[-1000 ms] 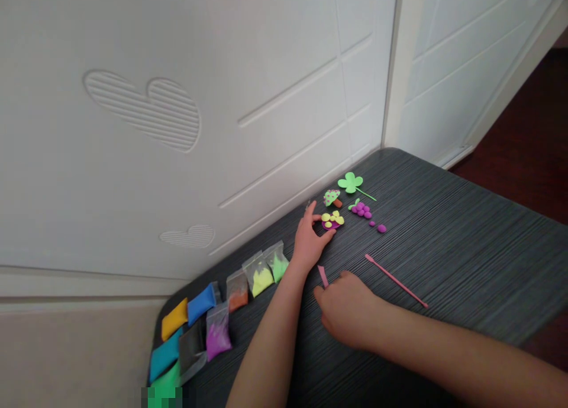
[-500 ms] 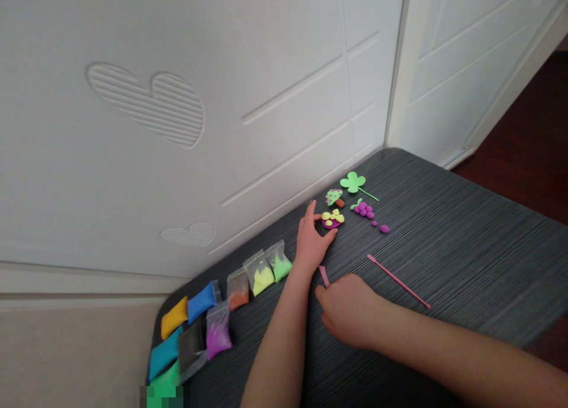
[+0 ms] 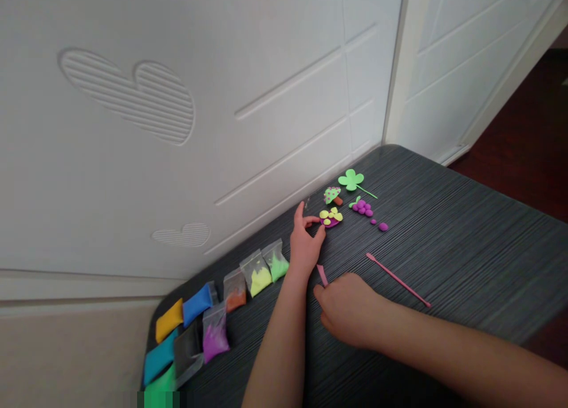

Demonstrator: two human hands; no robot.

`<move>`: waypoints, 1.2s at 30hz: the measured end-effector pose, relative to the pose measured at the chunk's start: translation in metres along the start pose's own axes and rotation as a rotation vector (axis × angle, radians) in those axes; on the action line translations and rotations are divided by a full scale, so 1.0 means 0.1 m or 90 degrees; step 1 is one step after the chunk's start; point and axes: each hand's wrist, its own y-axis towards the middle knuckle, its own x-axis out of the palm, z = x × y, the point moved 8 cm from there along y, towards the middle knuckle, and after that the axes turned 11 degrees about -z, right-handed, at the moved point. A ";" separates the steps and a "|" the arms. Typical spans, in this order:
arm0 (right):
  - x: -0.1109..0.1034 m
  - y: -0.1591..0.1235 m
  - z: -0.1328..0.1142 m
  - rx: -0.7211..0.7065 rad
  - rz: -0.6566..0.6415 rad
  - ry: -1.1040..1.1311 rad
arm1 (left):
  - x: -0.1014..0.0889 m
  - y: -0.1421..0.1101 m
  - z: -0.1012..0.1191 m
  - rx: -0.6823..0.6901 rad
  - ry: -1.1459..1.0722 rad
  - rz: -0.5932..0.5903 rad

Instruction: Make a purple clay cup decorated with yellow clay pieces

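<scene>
My left hand (image 3: 306, 236) reaches over the dark table with its fingers apart. Its thumb and a finger are at the left edge of a purple clay disc (image 3: 331, 223) topped with several yellow clay pieces; whether they touch it I cannot tell. My right hand (image 3: 350, 308) is closed around a pink plastic modelling tool (image 3: 322, 275), whose flat end sticks out past the fingers. Just beyond the disc lies a green clay mushroom cap with pink dots (image 3: 332, 195) on an orange stem. A purple clay grape bunch (image 3: 362, 207) with green leaves lies to the right.
A second pink modelling tool (image 3: 398, 279) lies right of my hands. Two loose purple clay pieces (image 3: 383, 226) and a green clay clover (image 3: 351, 180) sit farther back. Bags of coloured clay (image 3: 260, 278) line the table's left side. A white panelled wall (image 3: 275, 159) borders the far edge.
My left hand has drawn slightly left, and its thumb has moved away from the front of the disc toward its left edge. The right hand keeps its grip on the pink tool.
</scene>
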 end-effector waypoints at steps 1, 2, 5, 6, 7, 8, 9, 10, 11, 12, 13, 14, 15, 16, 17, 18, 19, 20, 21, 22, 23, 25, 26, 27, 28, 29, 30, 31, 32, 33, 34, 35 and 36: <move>0.00 0.00 0.00 -0.001 -0.001 -0.001 | 0.00 0.00 0.01 0.001 0.001 -0.001; 0.00 0.00 -0.01 -0.001 -0.003 -0.001 | 0.00 0.00 0.02 0.003 0.002 -0.002; 0.00 -0.01 -0.01 0.004 -0.008 -0.004 | 0.01 0.00 0.05 0.004 0.005 -0.002; 0.00 -0.01 0.00 0.006 -0.008 -0.004 | 0.01 0.00 0.05 0.003 0.008 -0.001; 0.01 -0.01 0.00 0.009 -0.008 -0.004 | 0.01 0.00 0.05 0.001 0.011 0.000; 0.01 -0.01 0.00 0.011 -0.007 -0.003 | 0.01 0.00 0.05 0.000 0.014 0.000; 0.02 -0.01 0.01 0.011 -0.005 -0.003 | 0.01 0.00 0.05 -0.001 0.017 0.001; 0.02 -0.01 0.01 0.010 -0.004 -0.002 | 0.01 0.00 0.05 0.000 0.018 0.002; 0.02 0.00 0.01 0.009 -0.003 -0.002 | 0.01 0.00 0.04 0.001 0.015 0.004; 0.02 0.00 0.01 0.010 -0.002 -0.001 | 0.01 0.00 0.02 0.003 0.009 0.008; 0.02 0.00 0.02 0.011 -0.002 -0.001 | 0.01 0.00 0.01 0.003 0.002 0.012; 0.02 0.00 0.02 0.013 -0.002 -0.001 | 0.01 0.00 -0.01 0.003 -0.006 0.017; 0.02 0.00 0.03 0.014 -0.002 0.000 | 0.00 0.00 -0.03 0.002 -0.012 0.022; 0.02 0.00 0.03 0.015 -0.003 0.000 | -0.01 0.00 -0.04 0.001 -0.017 0.027; 0.02 0.00 0.02 0.015 -0.003 0.000 | -0.01 0.00 -0.05 -0.001 -0.020 0.030; 0.01 0.00 0.02 0.014 -0.003 0.001 | -0.02 0.00 -0.06 -0.003 -0.021 0.032; 0.01 0.00 0.01 0.012 -0.004 0.000 | -0.02 0.00 -0.06 -0.006 -0.021 0.033; 0.00 0.00 0.01 0.010 -0.004 0.000 | -0.02 0.00 -0.06 -0.008 -0.021 0.033; 0.00 0.00 0.00 0.010 -0.005 0.000 | -0.02 0.00 -0.05 -0.010 -0.020 0.033; 0.00 0.00 0.00 0.010 -0.006 0.001 | -0.02 0.00 -0.03 -0.012 -0.018 0.032; 0.00 0.00 0.00 0.012 -0.007 0.002 | -0.01 0.00 -0.02 -0.014 -0.016 0.033; 0.00 0.00 0.01 0.016 -0.008 0.004 | -0.01 0.00 0.01 -0.016 -0.012 0.033; 0.00 0.00 0.02 0.017 -0.008 0.004 | 0.00 0.00 0.02 -0.017 -0.010 0.033; 0.00 0.00 0.02 0.018 -0.009 0.004 | 0.00 0.00 0.02 -0.017 -0.009 0.033; 0.00 -0.01 0.02 0.018 -0.009 0.004 | 0.00 0.00 0.02 -0.016 -0.008 0.033; 0.00 -0.01 0.02 0.019 -0.009 0.003 | 0.00 -0.01 0.02 -0.015 -0.007 0.034; 0.00 -0.01 0.02 0.019 -0.008 0.002 | 0.00 -0.01 0.02 -0.014 -0.006 0.034; 0.00 -0.01 0.02 0.019 -0.006 0.002 | 0.00 -0.01 0.02 -0.011 -0.006 0.035; 0.00 -0.01 0.02 0.019 -0.004 0.001 | 0.00 -0.01 0.01 -0.008 -0.006 0.036; 0.00 -0.01 0.02 0.018 -0.002 0.000 | 0.00 -0.01 0.01 -0.005 -0.006 0.037; 0.00 -0.01 0.02 0.018 -0.001 0.000 | 0.00 -0.01 0.01 -0.003 -0.007 0.039; 0.00 -0.01 0.01 0.017 -0.001 0.000 | -0.01 -0.01 0.00 -0.002 -0.008 0.042; 0.00 -0.01 0.02 0.016 -0.001 0.001 | -0.01 -0.01 0.00 -0.001 -0.008 0.045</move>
